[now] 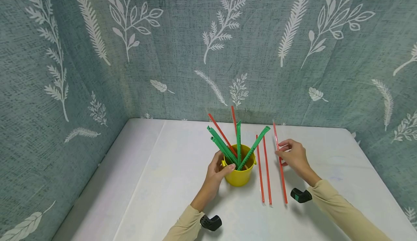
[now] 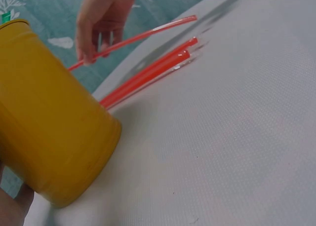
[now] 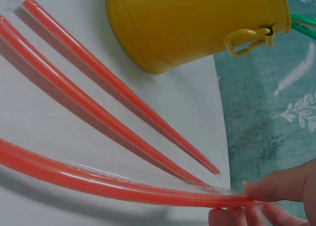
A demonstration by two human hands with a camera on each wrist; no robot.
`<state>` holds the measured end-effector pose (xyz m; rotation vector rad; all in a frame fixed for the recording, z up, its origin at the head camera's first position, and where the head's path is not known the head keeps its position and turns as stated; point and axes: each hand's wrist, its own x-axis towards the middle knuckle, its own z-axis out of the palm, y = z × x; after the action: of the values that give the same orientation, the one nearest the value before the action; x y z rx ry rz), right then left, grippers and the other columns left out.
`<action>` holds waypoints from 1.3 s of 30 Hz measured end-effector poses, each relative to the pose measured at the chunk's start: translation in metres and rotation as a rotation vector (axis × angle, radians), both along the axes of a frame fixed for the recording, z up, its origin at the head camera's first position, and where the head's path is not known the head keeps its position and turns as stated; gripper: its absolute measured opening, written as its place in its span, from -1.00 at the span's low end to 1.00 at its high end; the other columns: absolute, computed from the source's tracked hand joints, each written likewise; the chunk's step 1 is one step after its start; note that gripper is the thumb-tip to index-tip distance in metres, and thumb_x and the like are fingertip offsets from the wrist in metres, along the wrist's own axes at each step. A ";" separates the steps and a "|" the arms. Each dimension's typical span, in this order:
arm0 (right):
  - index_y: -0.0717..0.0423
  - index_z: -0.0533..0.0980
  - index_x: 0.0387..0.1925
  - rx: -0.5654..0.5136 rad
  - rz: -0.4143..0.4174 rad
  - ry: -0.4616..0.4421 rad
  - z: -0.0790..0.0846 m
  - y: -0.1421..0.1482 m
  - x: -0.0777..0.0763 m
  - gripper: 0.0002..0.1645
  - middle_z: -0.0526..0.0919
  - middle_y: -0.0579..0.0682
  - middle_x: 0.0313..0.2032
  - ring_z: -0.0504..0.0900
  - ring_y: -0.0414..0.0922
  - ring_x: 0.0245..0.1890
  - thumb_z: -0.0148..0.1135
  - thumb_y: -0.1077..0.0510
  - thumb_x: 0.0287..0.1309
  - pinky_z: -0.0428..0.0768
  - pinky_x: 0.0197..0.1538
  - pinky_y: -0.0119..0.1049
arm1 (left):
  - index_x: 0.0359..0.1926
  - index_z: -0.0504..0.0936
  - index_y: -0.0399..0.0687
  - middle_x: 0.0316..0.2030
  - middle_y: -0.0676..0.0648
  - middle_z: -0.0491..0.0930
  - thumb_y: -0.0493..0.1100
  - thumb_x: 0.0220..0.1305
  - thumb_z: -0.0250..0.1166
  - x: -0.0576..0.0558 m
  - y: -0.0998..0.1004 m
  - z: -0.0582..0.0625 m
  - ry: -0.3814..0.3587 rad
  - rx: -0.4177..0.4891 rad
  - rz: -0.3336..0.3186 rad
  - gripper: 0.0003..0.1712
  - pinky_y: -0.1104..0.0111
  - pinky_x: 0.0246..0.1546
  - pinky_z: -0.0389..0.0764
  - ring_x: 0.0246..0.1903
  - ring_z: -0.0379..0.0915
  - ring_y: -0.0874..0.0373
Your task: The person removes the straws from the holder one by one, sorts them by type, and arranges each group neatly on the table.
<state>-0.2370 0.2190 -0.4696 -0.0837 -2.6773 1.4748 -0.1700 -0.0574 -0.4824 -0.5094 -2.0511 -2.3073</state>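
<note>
A yellow bucket (image 1: pixel 239 177) stands on the white table, with several green-wrapped straws (image 1: pixel 252 148) and two red straws (image 1: pixel 221 129) leaning out of it. My left hand (image 1: pixel 215 176) grips the bucket's left side, its thumb at the rim. To the right of the bucket, my right hand (image 1: pixel 293 157) pinches a red straw (image 3: pixel 123 189) in a clear wrapper between thumb and fingers. That straw shows raised over the table in the left wrist view. Two more wrapped red straws (image 1: pixel 266 172) lie side by side between the bucket and my right hand.
The white table (image 1: pixel 176 197) ends at a grey-green curtain (image 1: pixel 182 53) with white leaf prints, which hangs behind and at both sides. A black wrist camera sits on each sleeve, one at the left wrist (image 1: pixel 210 223) and one at the right (image 1: pixel 301 195).
</note>
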 end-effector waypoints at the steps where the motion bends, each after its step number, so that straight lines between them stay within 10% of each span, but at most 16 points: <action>1: 0.21 0.42 -0.23 -0.002 0.007 -0.008 0.007 -0.003 0.004 -0.66 0.50 0.14 -0.41 0.57 -0.08 -0.58 0.27 0.20 -0.10 0.49 -0.71 -0.15 | 0.22 0.17 0.15 0.15 0.02 0.28 -0.07 0.13 0.15 0.000 0.000 0.000 0.004 0.001 -0.001 -0.38 0.10 0.13 0.15 0.17 0.13 0.11; 7: 0.29 0.41 -0.20 0.002 0.017 -0.065 0.023 -0.012 0.013 -0.66 0.50 0.16 -0.39 0.58 -0.07 -0.58 0.23 0.25 -0.07 0.54 -0.62 -0.23 | 0.22 0.19 0.17 0.15 0.05 0.28 -0.07 0.11 0.16 0.000 0.000 0.001 -0.009 0.014 -0.007 -0.37 0.10 0.14 0.12 0.17 0.12 0.15; 25: 0.31 0.40 -0.23 0.043 -0.015 -0.115 0.006 -0.014 0.011 -0.64 0.48 0.15 -0.46 0.51 -0.09 -0.69 0.27 0.27 -0.12 0.53 -0.63 -0.14 | 0.22 0.17 -0.04 0.14 -0.07 0.28 -0.21 0.13 0.12 0.014 0.000 0.026 -0.013 0.017 -0.004 -0.39 0.13 0.10 0.17 0.14 0.15 0.09; 39: 0.32 0.41 -0.28 0.141 0.007 -0.107 -0.003 -0.015 0.008 -0.64 0.52 0.08 -0.53 0.47 -0.15 -0.71 0.29 0.25 -0.16 0.46 -0.70 -0.30 | 0.20 0.20 0.14 0.12 0.02 0.31 -0.09 0.12 0.16 -0.001 0.001 0.000 -0.012 0.026 -0.002 -0.40 0.13 0.12 0.15 0.13 0.16 0.12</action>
<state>-0.2289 0.2040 -0.4727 -0.1477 -2.8599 1.3151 -0.1706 -0.0567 -0.4820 -0.4976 -2.0238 -2.3405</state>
